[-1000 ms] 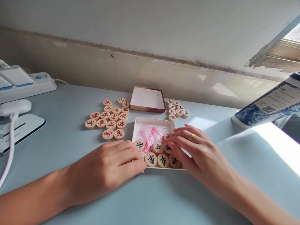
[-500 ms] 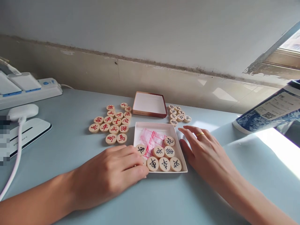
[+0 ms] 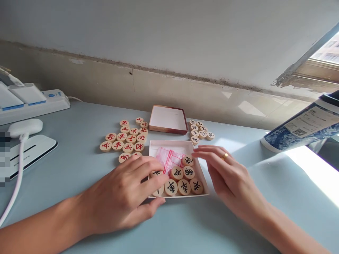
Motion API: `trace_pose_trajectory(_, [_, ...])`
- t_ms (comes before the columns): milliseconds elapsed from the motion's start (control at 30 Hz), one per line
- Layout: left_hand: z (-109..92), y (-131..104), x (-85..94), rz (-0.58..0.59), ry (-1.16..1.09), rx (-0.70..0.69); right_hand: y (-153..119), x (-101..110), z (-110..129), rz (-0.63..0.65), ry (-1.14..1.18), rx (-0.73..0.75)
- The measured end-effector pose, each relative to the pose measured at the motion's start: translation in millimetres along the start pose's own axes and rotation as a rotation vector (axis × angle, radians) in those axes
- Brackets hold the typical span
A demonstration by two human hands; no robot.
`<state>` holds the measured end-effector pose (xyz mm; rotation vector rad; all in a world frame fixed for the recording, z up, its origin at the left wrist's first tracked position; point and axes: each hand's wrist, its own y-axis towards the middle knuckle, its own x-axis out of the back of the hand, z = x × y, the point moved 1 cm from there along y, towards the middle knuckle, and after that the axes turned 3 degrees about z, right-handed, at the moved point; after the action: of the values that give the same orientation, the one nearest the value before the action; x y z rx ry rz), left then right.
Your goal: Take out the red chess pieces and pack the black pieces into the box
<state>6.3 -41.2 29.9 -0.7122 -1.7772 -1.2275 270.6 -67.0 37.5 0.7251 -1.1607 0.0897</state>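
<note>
A white box tray (image 3: 182,196) holds several Chinese chess pieces with black characters, such as one near its front middle (image 3: 171,187), and a folded plastic sheet with red lines (image 3: 172,157). Over the tray's left side, my left hand (image 3: 132,190) has its fingers apart; they partly hide two black-marked pieces there. My right hand (image 3: 227,169) is at the tray's right wall, fingertips over the rim near a black-marked piece (image 3: 188,160). Its fingers are stretched out and hold nothing visible.
Red-marked pieces (image 3: 122,137) lie in a group left of the tray, black-marked ones (image 3: 202,134) behind it to the right. The box lid (image 3: 168,119) lies open side up at the back. A tilted blue-and-white tumbler (image 3: 299,123), power strip (image 3: 57,98) and white cable (image 3: 19,176) flank them.
My left hand's fingers have spread and lifted from the lower left pieces, uncovering more of one. My right hand has moved left, its fingertips now over the tray's right rim.
</note>
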Motion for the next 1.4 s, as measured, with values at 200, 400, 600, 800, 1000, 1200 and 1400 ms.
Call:
trace_pose_trajectory(200, [2, 0, -2.3, 0.058, 0.011, -0.005, -1, 2, 10, 0.150, 0.037, 0.104])
trace_pose_trajectory(400, [0, -2, -0.7, 0.080, 0.012, -0.002, -4, -1, 8, 0.198, 0.111, 0.146])
trace_pose_trajectory(600, [1, 1, -1.4, 0.116, 0.060, -0.009, -2, -2, 12, 0.248, 0.180, 0.128])
trace_pose_trajectory(800, [2, 2, -3.0, 0.111, 0.059, -0.021, 6, 6, 20, 0.299, 0.126, 0.198])
trace_pose_trajectory(1000, [1, 2, -1.8, 0.089, 0.053, -0.019, 0, 3, 15, 0.331, 0.025, 0.184])
trace_pose_trajectory(1200, [1, 0, -2.1, 0.089, 0.053, -0.020, -2, -3, 12, 0.384, -0.039, 0.131])
trace_pose_trajectory(1400, [1, 1, -3.3, 0.094, 0.055, -0.021, 0, 0, 12, 0.257, -0.087, 0.146])
